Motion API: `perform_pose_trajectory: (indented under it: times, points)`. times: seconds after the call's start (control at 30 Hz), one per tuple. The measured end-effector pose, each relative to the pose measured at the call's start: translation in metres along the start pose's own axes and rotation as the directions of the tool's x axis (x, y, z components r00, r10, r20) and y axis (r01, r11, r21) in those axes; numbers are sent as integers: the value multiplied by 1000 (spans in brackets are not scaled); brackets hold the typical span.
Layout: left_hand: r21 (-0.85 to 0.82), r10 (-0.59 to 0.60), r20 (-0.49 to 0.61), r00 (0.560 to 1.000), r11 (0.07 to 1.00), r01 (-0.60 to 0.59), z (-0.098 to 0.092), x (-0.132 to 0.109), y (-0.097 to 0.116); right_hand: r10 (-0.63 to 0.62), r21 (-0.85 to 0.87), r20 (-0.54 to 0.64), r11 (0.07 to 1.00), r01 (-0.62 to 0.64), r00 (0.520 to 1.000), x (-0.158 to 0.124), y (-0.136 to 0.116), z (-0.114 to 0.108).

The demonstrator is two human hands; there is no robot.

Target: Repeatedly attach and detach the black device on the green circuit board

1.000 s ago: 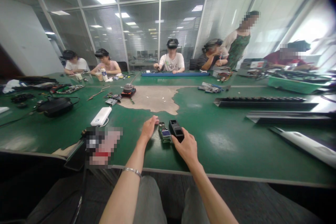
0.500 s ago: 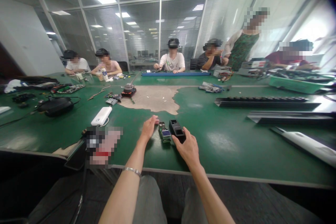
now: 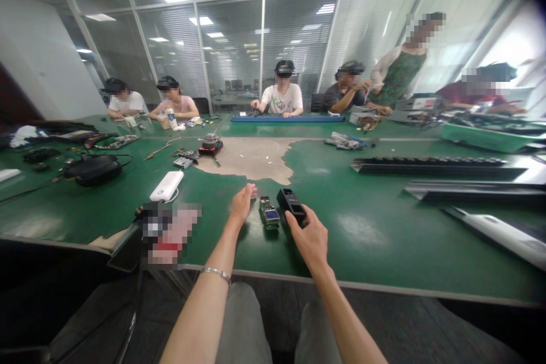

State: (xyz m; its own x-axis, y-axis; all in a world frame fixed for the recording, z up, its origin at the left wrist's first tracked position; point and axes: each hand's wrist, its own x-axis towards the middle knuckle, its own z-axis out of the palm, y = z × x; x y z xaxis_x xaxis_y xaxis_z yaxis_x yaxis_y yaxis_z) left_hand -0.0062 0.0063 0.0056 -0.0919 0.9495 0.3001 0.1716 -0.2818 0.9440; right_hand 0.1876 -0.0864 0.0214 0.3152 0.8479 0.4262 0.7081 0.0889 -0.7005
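Near the front edge of the green table, my right hand (image 3: pixel 310 233) grips a black plastic device housing (image 3: pixel 292 205) with rectangular cut-outs. My thumb lies along its near left side and the fingers wrap its right side. Left of the housing, and apart from it, a green circuit board (image 3: pixel 268 214) with a small bluish screen lies on the table. Beside that board my left hand (image 3: pixel 244 203) rests on its edge, fingers stretched forward, holding nothing. It does not touch the board.
A white power bank (image 3: pixel 167 186) with a cable lies to the left, beyond a blurred-out item (image 3: pixel 173 233). Long metal rails (image 3: pixel 430 167) and a white panel (image 3: pixel 503 233) are on the right. Across the table (image 3: pixel 239 250), several people (image 3: pixel 281 96) sit, and one stands.
My right hand has moved the black housing slightly right, widening the gap to the circuit board. The left hand has hardly moved.
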Motion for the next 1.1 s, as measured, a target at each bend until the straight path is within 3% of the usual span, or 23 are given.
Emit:
perform_pose_trajectory:
  times: [0.17, 0.43, 0.67, 1.1]
  points:
    - [-16, 5, -11, 1000, 1000, -5, 1, 2, -5, -57, 40, -12, 998, 57, 998, 0, -35, -8]
    - [-27, -1, -12, 1000, 1000, 0, 0, 1, -4, -35, -235, 102, 970, 58, 994, -7, -66, 4]
    - [7, -2, 6, 1000, 1000, 2, -2, -1, 2, -77, -314, 129, 943, 114, 989, -6, -69, 11]
    - [88, 17, 57, 998, 996, -22, -1, -3, 4, -96, -305, 167, 941, 144, 981, -32, -48, 17]
